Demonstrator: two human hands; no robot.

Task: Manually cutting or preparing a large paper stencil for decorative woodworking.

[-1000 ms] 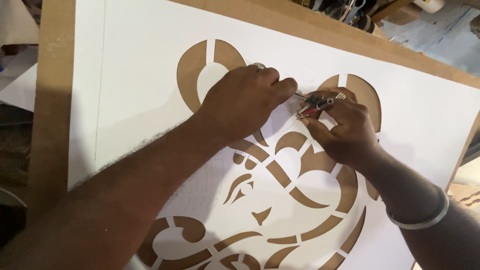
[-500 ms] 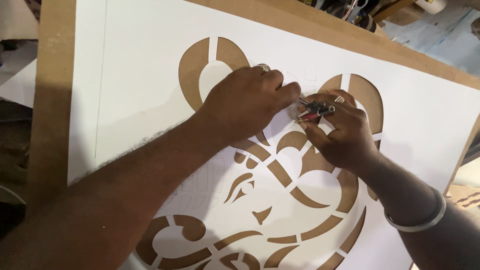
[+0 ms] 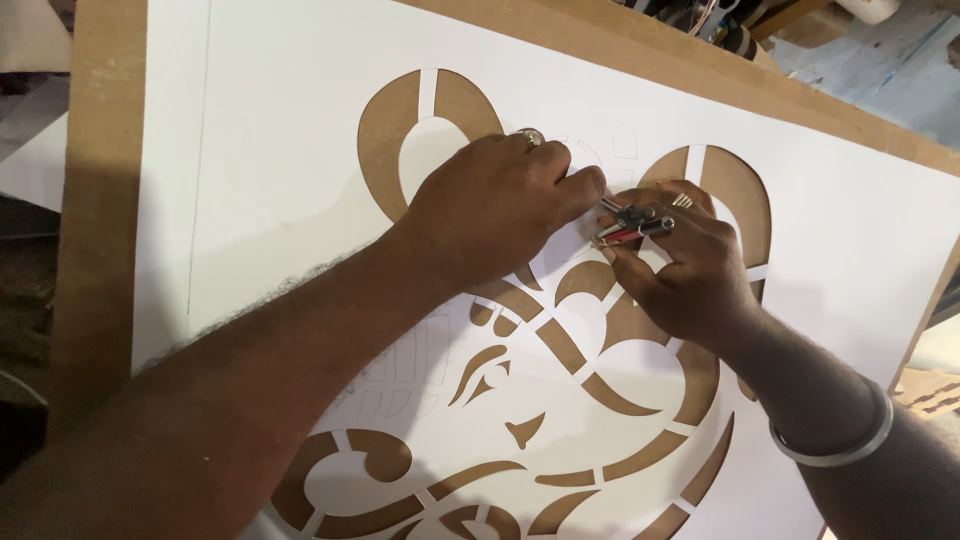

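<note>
A large white paper stencil (image 3: 300, 170) with curved cut-out shapes lies on a brown board (image 3: 100, 200). My left hand (image 3: 500, 215) presses flat on the sheet near the upper middle, fingertips beside the tool. My right hand (image 3: 690, 270) grips a small metal craft knife with a red part (image 3: 630, 225), its tip down on the paper between two round cut-outs. A ring sits on a left finger and a metal bangle (image 3: 835, 445) on my right wrist.
Past the board's far edge lie tools and clutter (image 3: 720, 25) at the top right. Brown board offcuts (image 3: 930, 390) show at the right edge. Loose white paper (image 3: 30, 160) lies left of the board.
Both hands stay at the same spot on the stencil. The knife and right hand have shifted only slightly.
</note>
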